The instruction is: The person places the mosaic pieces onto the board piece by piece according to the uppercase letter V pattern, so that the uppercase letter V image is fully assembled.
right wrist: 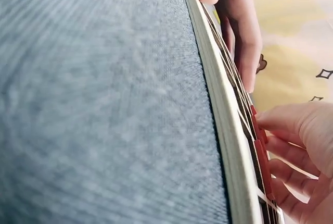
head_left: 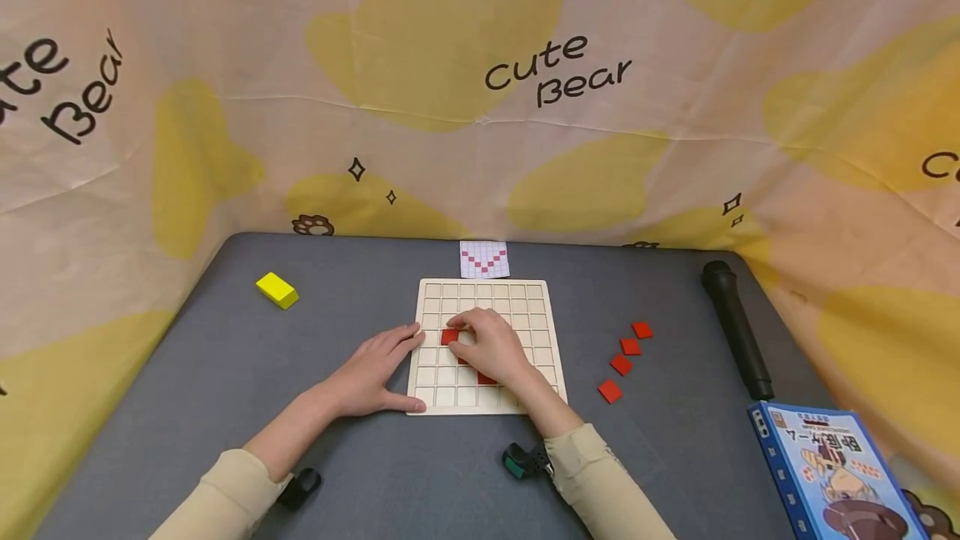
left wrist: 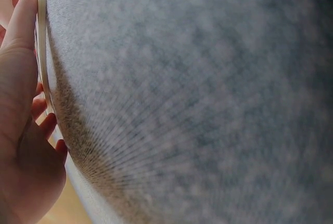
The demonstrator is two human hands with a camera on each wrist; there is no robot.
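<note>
Pale wood, the gridded board [head_left: 525, 355] lies flat on a grey table [head_left: 412, 473], centred before the person. On its grid are three red tiles in view, stepping diagonally from the far left toward the near right: the first red tile [head_left: 449, 337] at the right hand's fingertips, the middle red tile [head_left: 462, 361] mostly hidden by that hand, and the nearest red tile [head_left: 487, 379] partly covered.

Of the two hands, the right hand [head_left: 493, 346] is narrow, reaching over the board and holding the first red tile between thumb and fingertip, low against the grid. The left hand [head_left: 375, 373] is spread wide at the board's left edge, its thumb at the near corner and its fingers farther up that side, touching the wood. Beige sleeves [head_left: 607, 482] end at both forearms, and a dark strapped device [head_left: 523, 461] shows near the right cuff.

Just beyond the board's far edge lies a small white card [head_left: 484, 260] printed with pink squares in a V. Four loose red tiles [head_left: 621, 365] form a slanting line right of the board, apart from it. A yellow block [head_left: 277, 291] sits at the far left of the table. Along the right side lie a black microphone-shaped object [head_left: 737, 330] and, nearer, a blue box [head_left: 832, 465] with a cartoon picture. Behind hangs a cloth [head_left: 420, 40] with yellow patches and the words "Cute Bear"
</note>
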